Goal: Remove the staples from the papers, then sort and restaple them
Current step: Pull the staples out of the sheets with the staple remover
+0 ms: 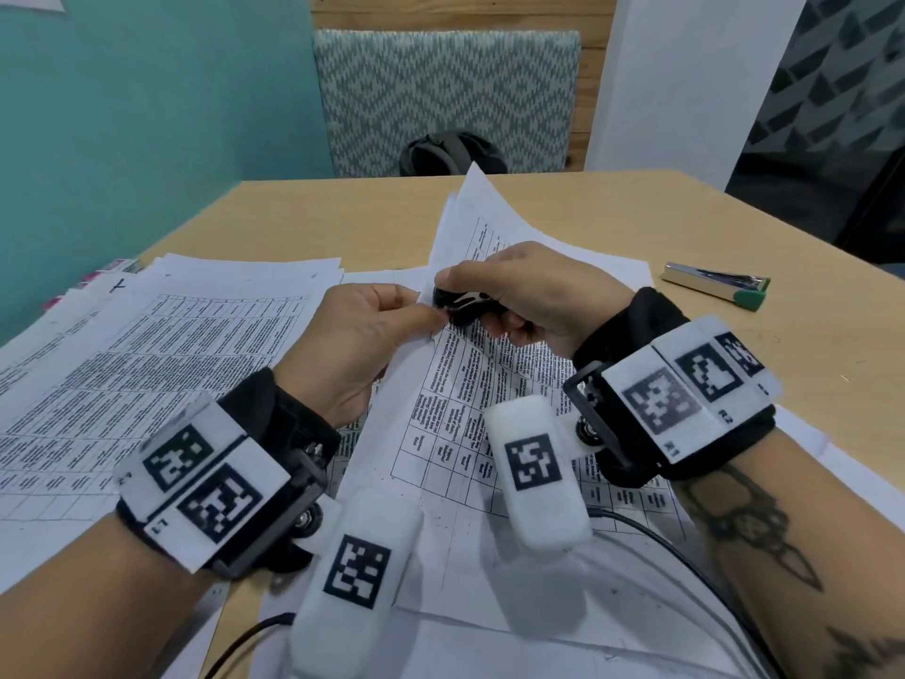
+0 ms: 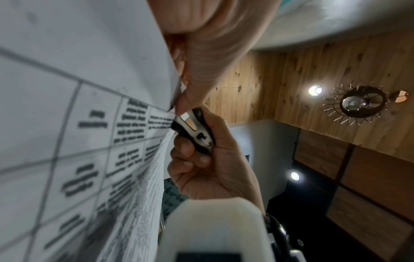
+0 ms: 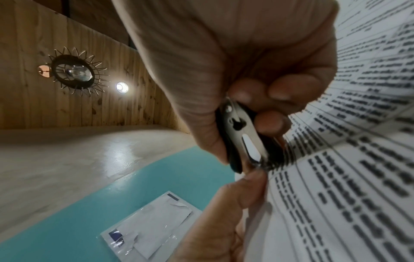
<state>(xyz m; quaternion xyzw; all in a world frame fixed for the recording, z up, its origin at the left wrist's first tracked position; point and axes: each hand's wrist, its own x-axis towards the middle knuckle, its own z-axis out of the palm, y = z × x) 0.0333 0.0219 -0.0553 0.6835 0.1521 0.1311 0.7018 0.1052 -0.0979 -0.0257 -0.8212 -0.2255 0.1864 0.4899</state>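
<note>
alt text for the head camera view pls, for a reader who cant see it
A right hand squeezes a staple remover at the corner of printed papers pinched by the left hand. More sheets lie to the left, a stapler on the table.

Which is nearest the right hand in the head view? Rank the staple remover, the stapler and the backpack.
1. Staple remover: gripped in the right hand itself.
2. Stapler: lying on the table to the right.
3. Backpack: beyond the table's far edge.
</note>
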